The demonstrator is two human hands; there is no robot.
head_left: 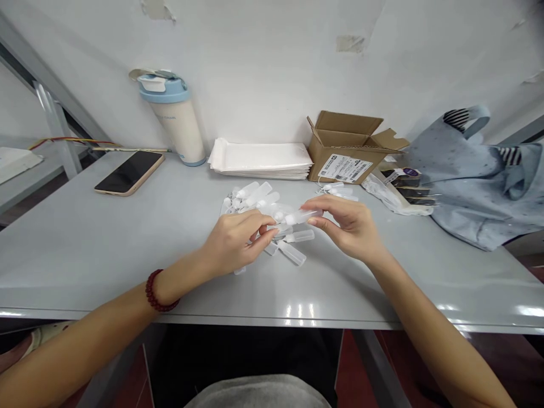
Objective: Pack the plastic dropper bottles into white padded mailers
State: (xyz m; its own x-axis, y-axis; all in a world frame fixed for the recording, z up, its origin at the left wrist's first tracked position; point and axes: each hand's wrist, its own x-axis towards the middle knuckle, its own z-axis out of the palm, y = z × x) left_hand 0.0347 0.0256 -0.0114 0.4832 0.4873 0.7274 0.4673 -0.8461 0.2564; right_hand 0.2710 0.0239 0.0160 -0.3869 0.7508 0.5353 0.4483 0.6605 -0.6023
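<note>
Crosswise, my right hand [352, 228] clamps a slim translucent plastic vial [301, 216], tip toward my left hand [232, 241], whose grip's hold I cannot tell.

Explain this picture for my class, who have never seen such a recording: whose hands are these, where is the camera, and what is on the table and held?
There is no machine here: a person works with bare hands. The single picture comes from a camera worn on the head, looking forward and down.

The right hand holds a small translucent tube between thumb and fingers. The left hand pinches close beside it; what is in its grip is hard to tell. Around and below them lies a pile of similar tubes.

Farther back on the grey table are a phone, an upright bottle, a white stack, an open cardboard box and blue fabric.
</note>
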